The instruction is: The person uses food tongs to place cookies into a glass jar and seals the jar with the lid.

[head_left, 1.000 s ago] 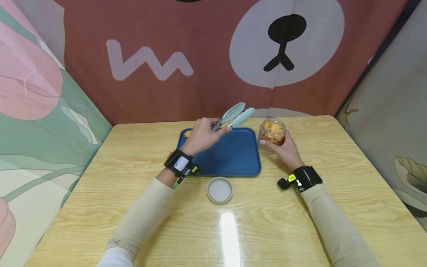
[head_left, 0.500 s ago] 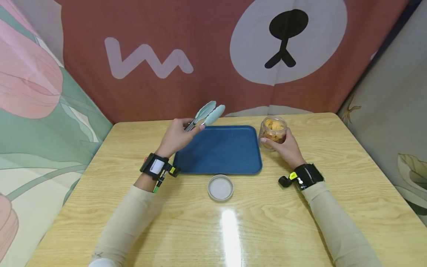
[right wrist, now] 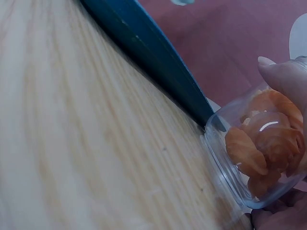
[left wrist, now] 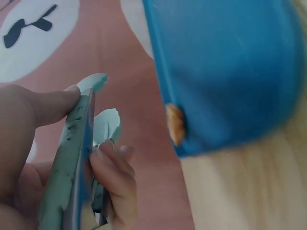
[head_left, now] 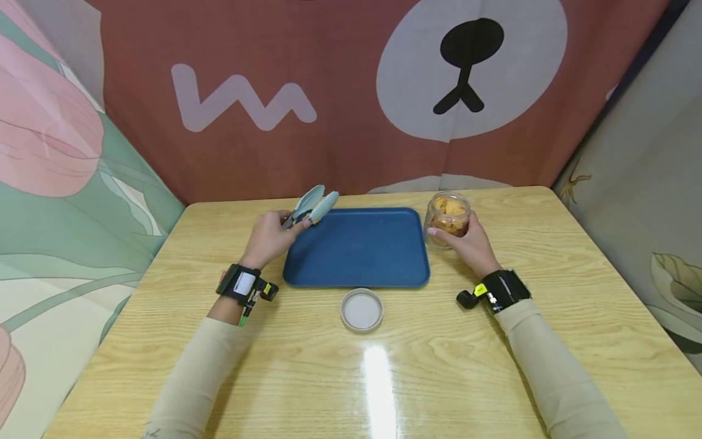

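Observation:
My left hand (head_left: pixel 270 239) grips a pair of tongs with pale blue tips (head_left: pixel 317 204) over the far left corner of the blue tray (head_left: pixel 356 247). In the left wrist view the tongs (left wrist: pixel 67 153) have their tips apart, thumb on one arm and fingers on the other. A small orange-brown snack piece (left wrist: pixel 175 125) lies in that tray corner. Whether anything sits between the tips is hard to tell. My right hand (head_left: pixel 468 244) holds a clear jar (head_left: pixel 429 228) upright at the tray's right edge. Several orange snack pieces (right wrist: pixel 268 143) fill it, and its mouth is uncovered.
A round lid (head_left: pixel 362 310) lies on the wooden table (head_left: pixel 417 366) just in front of the tray. Behind the table's far edge hangs a brown cloth (head_left: pixel 340 152) with a bear print, and patterned cloths hang at both sides.
My left hand has carried the tongs leftward from above the tray's middle to its far left corner and lowered them. The right hand and the jar stay in place.

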`<act>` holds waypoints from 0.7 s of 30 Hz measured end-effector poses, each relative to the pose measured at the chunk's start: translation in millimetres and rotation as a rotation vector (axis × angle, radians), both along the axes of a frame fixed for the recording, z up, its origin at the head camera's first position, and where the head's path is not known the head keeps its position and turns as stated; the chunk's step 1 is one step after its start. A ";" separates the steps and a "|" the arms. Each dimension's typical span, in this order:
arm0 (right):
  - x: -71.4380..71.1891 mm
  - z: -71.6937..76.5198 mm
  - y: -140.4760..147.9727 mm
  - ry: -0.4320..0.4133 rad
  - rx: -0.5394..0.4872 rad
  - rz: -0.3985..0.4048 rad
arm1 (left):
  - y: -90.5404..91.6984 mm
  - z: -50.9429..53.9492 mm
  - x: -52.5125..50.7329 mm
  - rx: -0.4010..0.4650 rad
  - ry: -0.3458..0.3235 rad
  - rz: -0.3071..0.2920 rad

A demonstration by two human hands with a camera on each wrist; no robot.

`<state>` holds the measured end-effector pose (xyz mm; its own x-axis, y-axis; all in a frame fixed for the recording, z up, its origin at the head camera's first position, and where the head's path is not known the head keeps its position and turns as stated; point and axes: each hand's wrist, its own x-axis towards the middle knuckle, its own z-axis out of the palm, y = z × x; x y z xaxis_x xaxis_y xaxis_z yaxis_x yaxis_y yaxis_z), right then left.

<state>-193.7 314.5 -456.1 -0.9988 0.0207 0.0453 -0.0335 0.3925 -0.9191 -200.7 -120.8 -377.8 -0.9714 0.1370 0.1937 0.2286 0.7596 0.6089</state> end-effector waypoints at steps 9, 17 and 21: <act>1.0 0.6 -0.2 0.007 -0.003 -0.007 | -16.1 -15.5 -0.6 -0.107 0.016 0.040; 0.1 -0.2 -0.8 0.004 -0.004 -0.011 | -22.2 -27.6 0.2 -0.226 -0.026 0.067; -0.2 -0.5 -1.2 0.005 -0.012 -0.011 | -23.3 -30.4 0.2 -0.261 0.020 0.065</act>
<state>-194.0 313.2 -456.6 -0.9983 0.0323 0.0495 -0.0334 0.3821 -0.9235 -200.5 -144.1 -408.1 -0.9761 0.1227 0.1796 0.1846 0.9038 0.3861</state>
